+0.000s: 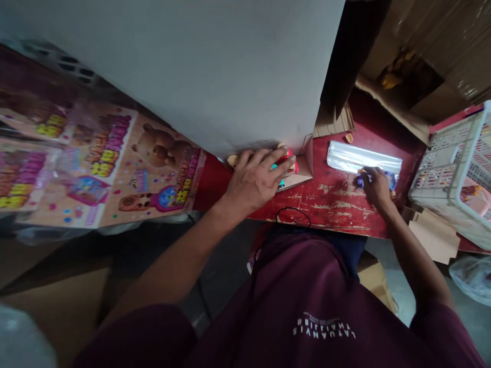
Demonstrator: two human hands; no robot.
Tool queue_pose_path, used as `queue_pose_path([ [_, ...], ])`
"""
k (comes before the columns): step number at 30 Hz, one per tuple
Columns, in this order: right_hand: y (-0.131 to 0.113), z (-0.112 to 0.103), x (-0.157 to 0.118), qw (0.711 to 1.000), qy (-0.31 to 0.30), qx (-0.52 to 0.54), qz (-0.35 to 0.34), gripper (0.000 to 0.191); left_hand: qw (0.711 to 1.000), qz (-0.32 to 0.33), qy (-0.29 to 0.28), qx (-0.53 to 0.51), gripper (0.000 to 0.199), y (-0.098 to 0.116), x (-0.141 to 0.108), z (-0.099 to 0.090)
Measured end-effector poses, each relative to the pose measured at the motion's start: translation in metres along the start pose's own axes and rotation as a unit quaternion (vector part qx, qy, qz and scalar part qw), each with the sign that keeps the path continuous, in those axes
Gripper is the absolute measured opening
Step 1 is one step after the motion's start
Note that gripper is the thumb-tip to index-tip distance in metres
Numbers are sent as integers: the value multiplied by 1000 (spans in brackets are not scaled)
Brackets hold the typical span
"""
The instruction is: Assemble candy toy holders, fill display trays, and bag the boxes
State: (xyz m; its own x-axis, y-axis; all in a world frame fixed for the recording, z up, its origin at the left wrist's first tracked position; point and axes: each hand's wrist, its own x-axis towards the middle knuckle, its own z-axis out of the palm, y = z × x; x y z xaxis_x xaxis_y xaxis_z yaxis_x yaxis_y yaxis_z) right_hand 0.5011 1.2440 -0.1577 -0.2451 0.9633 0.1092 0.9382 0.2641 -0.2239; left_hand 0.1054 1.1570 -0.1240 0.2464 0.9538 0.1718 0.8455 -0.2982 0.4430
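Note:
My left hand (261, 179) lies with fingers spread over small red, green and tan items (291, 166) in a shallow cardboard box (306, 166). Whether it grips any of them is hidden. Off to the right, my right hand (376, 185) has its fingers bent down around a small purple item (359, 181). More small dark blue and tan pieces show beside that hand. A shiny clear plastic sleeve (356, 156) lies flat just beyond it on the worn red table (337, 204).
A large pale panel (230, 66) rises behind my left hand. Printed bear packages (153, 174) lie at left. At right stand a white basket (441, 163) and an open carton (452, 107) with yellow items. A black cord loop (293, 208) lies at the front edge.

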Motion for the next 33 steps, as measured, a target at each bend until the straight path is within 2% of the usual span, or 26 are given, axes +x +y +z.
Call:
queue_pose_path([
  [2, 52, -14, -12, 995, -29, -80, 58, 32, 1000, 4, -3, 17, 42, -2, -2, -2],
  [4, 89, -21, -30, 987, -47, -118, 95, 35, 999, 14, 3, 45, 44, 0, -5, -4],
  [6, 105, -17, -54, 985, -65, -122, 106, 38, 997, 19, 48, 56, 44, 10, -6, 1],
  [8, 105, -4, -79, 987, -68, -101, 108, 40, 992, 39, 120, 16, 44, 32, 1, 18],
  [10, 96, 16, -101, 989, -33, -79, 124, 42, 980, 93, 160, -73, 43, 66, 19, 50],
  [11, 90, 26, -111, 988, -6, -71, 137, 41, 975, 123, 143, -120, 43, 85, 33, 71],
  [13, 79, 44, -128, 984, 43, -65, 163, 38, 969, 150, 64, -186, 43, 124, 66, 120],
  [16, 72, 60, -147, 979, 84, -48, 182, 35, 977, 100, -60, -179, 46, 170, 113, 185],
  [17, 71, 63, -152, 977, 94, -37, 186, 34, 979, 88, -89, -159, 48, 180, 124, 201],
  [19, 72, 66, -161, 974, 112, -9, 196, 33, 983, 75, -126, -111, 49, 192, 138, 222],
  [21, 74, 69, -167, 968, 132, 22, 213, 35, 985, 70, -144, -69, 50, 197, 143, 229],
  [24, 73, 75, -173, 950, 167, 67, 256, 42, 985, 56, -152, -50, 51, 203, 142, 226],
  [31, 63, 83, -175, 909, 228, 149, 314, 48, 981, 68, -162, -82, 40, 214, 129, 222],
  [33, 57, 79, -178, 898, 241, 169, 328, 49, 977, 35, -146, -152, 36, 209, 119, 217],
])
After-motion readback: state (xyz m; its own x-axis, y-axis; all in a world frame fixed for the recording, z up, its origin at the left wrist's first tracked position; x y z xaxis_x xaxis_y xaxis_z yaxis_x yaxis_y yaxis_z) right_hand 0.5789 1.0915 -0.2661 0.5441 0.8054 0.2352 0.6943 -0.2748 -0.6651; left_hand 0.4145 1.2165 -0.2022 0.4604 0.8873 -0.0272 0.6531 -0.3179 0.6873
